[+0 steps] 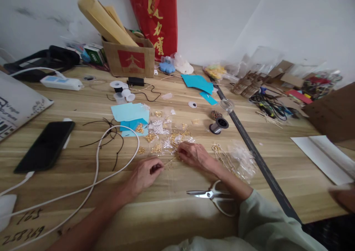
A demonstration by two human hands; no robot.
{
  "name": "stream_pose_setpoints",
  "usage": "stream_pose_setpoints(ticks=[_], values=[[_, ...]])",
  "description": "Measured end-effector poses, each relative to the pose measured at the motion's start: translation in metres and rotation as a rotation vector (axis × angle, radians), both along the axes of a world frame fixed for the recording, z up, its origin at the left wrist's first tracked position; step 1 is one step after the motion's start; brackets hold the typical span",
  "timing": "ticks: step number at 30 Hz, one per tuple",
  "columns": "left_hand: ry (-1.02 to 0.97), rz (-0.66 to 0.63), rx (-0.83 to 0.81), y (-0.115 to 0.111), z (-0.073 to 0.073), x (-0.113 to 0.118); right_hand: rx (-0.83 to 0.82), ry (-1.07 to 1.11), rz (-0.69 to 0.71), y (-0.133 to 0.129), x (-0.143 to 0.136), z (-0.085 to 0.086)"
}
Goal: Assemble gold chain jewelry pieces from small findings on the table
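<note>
Both hands are low over the middle of the wooden table. My left hand (pixel 145 173) has thumb and fingers pinched together, at the left end of a thin gold chain (pixel 169 163); what lies between the fingertips is too small to make out. My right hand (pixel 194 155) is closed, fingertips down at the edge of a pile of gold beads (pixel 177 138), and its pinch is hidden. Small bags of silver beads (pixel 157 126) and gold findings (pixel 156 148) lie just beyond. Scissors (pixel 210 194) rest below my right forearm, blades pointing left.
A white cable (pixel 97 162) loops beside my left hand, near a black phone (pixel 44 146). A wire spool (pixel 219 125) and gold chains (pixel 222 156) lie right. Behind stands a cardboard box (pixel 130 60). Another person's blurred hand (pixel 342 197) shows at right.
</note>
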State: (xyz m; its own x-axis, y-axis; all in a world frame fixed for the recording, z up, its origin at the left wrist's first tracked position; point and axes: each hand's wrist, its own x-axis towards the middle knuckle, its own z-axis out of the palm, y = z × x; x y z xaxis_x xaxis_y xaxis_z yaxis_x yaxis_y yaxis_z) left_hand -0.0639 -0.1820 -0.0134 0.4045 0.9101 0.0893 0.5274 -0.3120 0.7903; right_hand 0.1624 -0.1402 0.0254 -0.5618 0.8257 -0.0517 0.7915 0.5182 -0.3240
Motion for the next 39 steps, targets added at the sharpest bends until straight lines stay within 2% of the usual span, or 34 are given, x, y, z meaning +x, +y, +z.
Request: stream_pose_setpoints(ticks=[4, 9, 17, 21, 25, 31, 39], values=[[-0.032, 0.013, -0.003, 0.000, -0.003, 0.000, -0.096, 0.162, -0.029, -0.001, 0.009, 0.002], [-0.039, 0.037, -0.045, 0.000, -0.001, 0.000, -0.162, 0.302, -0.055, -0.003, 0.014, -0.004], [-0.056, 0.028, -0.062, 0.000, 0.004, 0.000, -0.219, 0.350, -0.104, -0.004, 0.021, -0.008], [-0.053, 0.033, -0.064, 0.001, 0.002, -0.001, -0.242, 0.388, -0.071, -0.010, 0.024, -0.005], [-0.038, 0.022, -0.079, 0.001, 0.001, -0.001, -0.215, 0.359, 0.029, -0.025, 0.024, 0.003], [-0.004, 0.015, -0.100, 0.001, 0.003, -0.002, -0.167, 0.114, 0.175, -0.043, 0.022, 0.015], [0.014, 0.000, -0.112, 0.001, 0.004, -0.002, -0.284, 0.165, 0.178, -0.044, 0.037, 0.020]])
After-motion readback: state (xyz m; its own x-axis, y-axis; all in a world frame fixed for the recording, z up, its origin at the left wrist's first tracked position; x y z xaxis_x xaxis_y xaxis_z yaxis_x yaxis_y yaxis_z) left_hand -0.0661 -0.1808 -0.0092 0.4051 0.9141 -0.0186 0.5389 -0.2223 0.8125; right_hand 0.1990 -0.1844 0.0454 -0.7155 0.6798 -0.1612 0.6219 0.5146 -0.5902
